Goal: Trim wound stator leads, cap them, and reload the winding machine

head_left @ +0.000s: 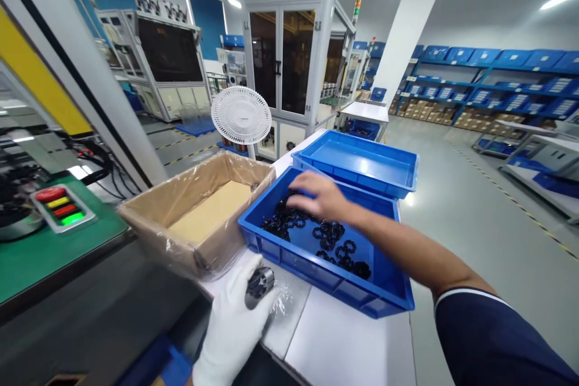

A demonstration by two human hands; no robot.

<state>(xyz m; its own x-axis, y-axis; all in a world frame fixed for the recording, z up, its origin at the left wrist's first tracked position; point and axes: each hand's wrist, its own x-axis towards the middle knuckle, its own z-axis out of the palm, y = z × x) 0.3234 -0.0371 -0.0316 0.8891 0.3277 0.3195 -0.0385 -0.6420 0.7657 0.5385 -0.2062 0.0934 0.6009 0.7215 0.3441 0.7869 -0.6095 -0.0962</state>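
My left hand (237, 316), in a white glove, grips a slotted cylindrical metal core (260, 283), which looks like a motor stator core, just above the near edge of the table. Thumb and fingers wrap its sides, and its slotted end faces up. My bare right hand (319, 196) reaches into a blue bin (316, 274), over a heap of black notched rings (283, 220). Its thumb and fingers are apart and curve down at the rings; whether they touch one is blurred. More loose black rings (332, 232) lie on the bin's floor.
Left of the bin stands a plastic-lined cardboard box (217, 247). Behind the bin is another blue tray (357, 157). A white fan (241, 114) stands beyond the box. At the left, a button panel (63, 208) sits on a green bench (58, 259) beside a machine frame.
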